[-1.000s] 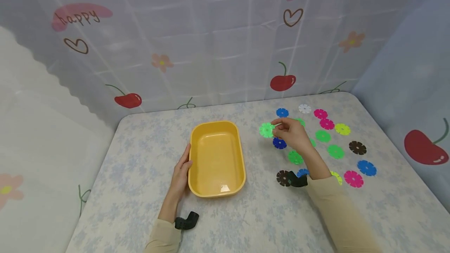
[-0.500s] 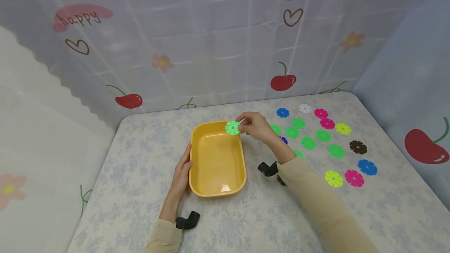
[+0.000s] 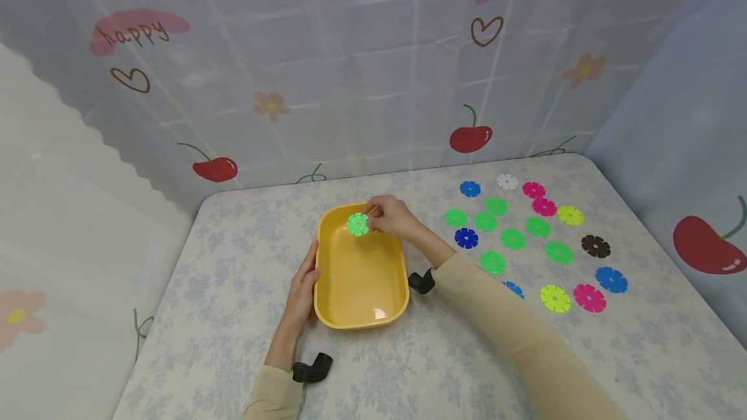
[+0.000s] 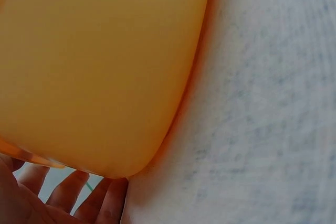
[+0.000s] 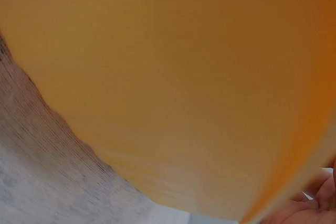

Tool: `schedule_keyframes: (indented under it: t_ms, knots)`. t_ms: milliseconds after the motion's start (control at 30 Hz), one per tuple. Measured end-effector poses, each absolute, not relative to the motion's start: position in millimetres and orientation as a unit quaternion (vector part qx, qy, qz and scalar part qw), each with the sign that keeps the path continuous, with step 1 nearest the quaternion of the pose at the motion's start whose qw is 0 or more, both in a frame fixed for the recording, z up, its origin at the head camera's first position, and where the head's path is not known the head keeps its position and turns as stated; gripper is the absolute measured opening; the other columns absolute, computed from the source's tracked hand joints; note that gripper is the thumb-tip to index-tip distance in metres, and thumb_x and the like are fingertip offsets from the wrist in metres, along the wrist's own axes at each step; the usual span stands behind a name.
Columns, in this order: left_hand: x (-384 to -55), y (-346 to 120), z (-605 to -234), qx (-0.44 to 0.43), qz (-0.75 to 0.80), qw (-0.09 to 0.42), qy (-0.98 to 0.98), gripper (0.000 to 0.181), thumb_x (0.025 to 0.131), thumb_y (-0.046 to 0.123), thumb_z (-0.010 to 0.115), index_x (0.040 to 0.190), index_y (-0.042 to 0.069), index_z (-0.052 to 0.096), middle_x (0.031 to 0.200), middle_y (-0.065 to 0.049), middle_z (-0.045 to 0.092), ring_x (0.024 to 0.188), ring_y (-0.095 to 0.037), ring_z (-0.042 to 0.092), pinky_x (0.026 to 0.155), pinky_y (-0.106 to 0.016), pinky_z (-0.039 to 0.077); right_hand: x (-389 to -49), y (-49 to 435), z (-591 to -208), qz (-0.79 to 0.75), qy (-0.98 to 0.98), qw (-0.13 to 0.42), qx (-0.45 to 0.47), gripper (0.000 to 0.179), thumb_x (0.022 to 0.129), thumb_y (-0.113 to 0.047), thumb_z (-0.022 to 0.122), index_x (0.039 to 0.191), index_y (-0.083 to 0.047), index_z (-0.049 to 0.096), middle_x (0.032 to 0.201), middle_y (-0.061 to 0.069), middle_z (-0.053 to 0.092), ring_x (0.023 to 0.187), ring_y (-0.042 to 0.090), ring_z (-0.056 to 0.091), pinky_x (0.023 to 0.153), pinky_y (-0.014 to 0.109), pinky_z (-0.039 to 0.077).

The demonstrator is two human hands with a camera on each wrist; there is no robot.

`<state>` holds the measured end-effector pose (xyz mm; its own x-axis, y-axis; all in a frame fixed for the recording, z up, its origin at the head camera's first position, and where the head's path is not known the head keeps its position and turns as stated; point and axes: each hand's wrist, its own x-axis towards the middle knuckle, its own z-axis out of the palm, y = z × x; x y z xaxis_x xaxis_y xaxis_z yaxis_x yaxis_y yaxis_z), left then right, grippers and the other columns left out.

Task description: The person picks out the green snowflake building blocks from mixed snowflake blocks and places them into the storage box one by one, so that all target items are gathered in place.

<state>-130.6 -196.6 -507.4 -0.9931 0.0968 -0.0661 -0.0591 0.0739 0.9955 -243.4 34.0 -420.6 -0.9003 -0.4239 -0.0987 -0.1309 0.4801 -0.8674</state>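
Observation:
My right hand (image 3: 392, 216) pinches a light green snowflake disc (image 3: 358, 224) by its edge, above the far part of a yellow plastic tub (image 3: 362, 290). Nothing lies in the visible part of the tub's floor. At the tub's left side, my left hand (image 3: 300, 289) rests with its fingers along the outer wall and its thumb by the rim. In the left wrist view those fingers (image 4: 68, 190) touch the tub wall (image 4: 105, 77) from outside. The right wrist view is filled mostly by the tub wall (image 5: 157, 77), with part of the right hand (image 5: 307, 208) at the lower corner.
Several loose snowflake discs lie on the table's right side: green (image 3: 513, 238), dark blue (image 3: 466, 238), pink (image 3: 589, 297), yellow (image 3: 555, 299), brown (image 3: 596, 246) and white (image 3: 507, 181). My right sleeve (image 3: 513, 336) partly covers a blue disc (image 3: 513, 289). A printed curtain (image 3: 362, 83) hangs behind the table.
My right hand has carried the green disc leftward, from beside the loose discs to over the tub. The left hand and the tub have stayed in place.

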Motion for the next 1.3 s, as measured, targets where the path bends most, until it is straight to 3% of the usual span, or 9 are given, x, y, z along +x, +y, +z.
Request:
schedule_keyframes:
  t_ms: [100, 200, 333, 500, 1000, 1300]
  knots:
    - [-130.4, -196.6, -507.4, 0.015, 0.681, 0.058, 0.73, 0.051, 0.107, 0.025, 0.034, 0.155, 0.038, 0.022, 0.161, 0.019, 0.015, 0.15, -0.006, 0.008, 0.105, -0.002, 0.023, -244.6, 29.0, -425.3, -0.478, 0.848, 0.158, -0.167, 0.02, 0.095, -0.003, 0.06, 0.114, 0.0, 0.065, 0.085, 0.012, 0.064, 0.085, 0.036, 0.067, 0.077, 0.04, 0.058]
    - [-131.1, -196.8, -508.3, 0.019, 0.684, 0.057, 0.727, 0.051, 0.107, 0.026, 0.034, 0.155, 0.038, 0.022, 0.161, 0.018, 0.015, 0.151, -0.006, 0.008, 0.105, -0.002, 0.023, -246.5, 23.9, -429.3, -0.468, 0.853, 0.158, -0.171, 0.021, 0.095, -0.002, 0.059, 0.115, 0.0, 0.064, 0.085, 0.012, 0.065, 0.086, 0.037, 0.067, 0.074, 0.036, 0.057]
    - [-131.7, -197.5, -509.9, 0.024, 0.686, 0.056, 0.725, 0.051, 0.107, 0.027, 0.034, 0.155, 0.038, 0.022, 0.161, 0.019, 0.014, 0.15, -0.005, 0.008, 0.105, -0.002, 0.024, -249.7, 16.5, -435.5, -0.444, 0.865, 0.158, -0.175, 0.021, 0.095, -0.003, 0.059, 0.114, -0.001, 0.065, 0.084, 0.01, 0.065, 0.082, 0.032, 0.066, 0.066, 0.025, 0.05]
    - [-131.4, -197.7, -509.5, 0.027, 0.684, 0.056, 0.727, 0.051, 0.107, 0.027, 0.034, 0.155, 0.037, 0.021, 0.161, 0.018, 0.013, 0.151, -0.006, 0.008, 0.105, -0.002, 0.023, -253.5, 7.9, -444.6, -0.433, 0.869, 0.169, -0.168, 0.02, 0.094, -0.003, 0.058, 0.113, -0.001, 0.064, 0.084, 0.01, 0.064, 0.073, 0.023, 0.062, 0.06, 0.023, 0.044]
    - [-131.5, -196.4, -507.7, 0.024, 0.685, 0.057, 0.726, 0.052, 0.107, 0.021, 0.032, 0.156, 0.035, 0.02, 0.162, 0.017, 0.013, 0.151, -0.007, 0.008, 0.105, -0.001, 0.022, -252.8, -5.6, -459.2, -0.475, 0.855, 0.19, -0.083, 0.019, 0.09, -0.001, 0.066, 0.109, -0.001, 0.067, 0.085, 0.01, 0.067, 0.072, 0.02, 0.068, 0.064, 0.026, 0.055]
    - [-130.7, -196.6, -507.1, 0.02, 0.679, 0.056, 0.732, 0.051, 0.107, 0.025, 0.033, 0.155, 0.036, 0.02, 0.161, 0.018, 0.013, 0.15, -0.006, 0.008, 0.105, 0.0, 0.022, -255.0, -8.3, -463.6, -0.47, 0.859, 0.186, -0.08, 0.019, 0.088, 0.0, 0.069, 0.107, 0.001, 0.068, 0.092, 0.013, 0.068, 0.069, 0.016, 0.068, 0.063, 0.024, 0.055]
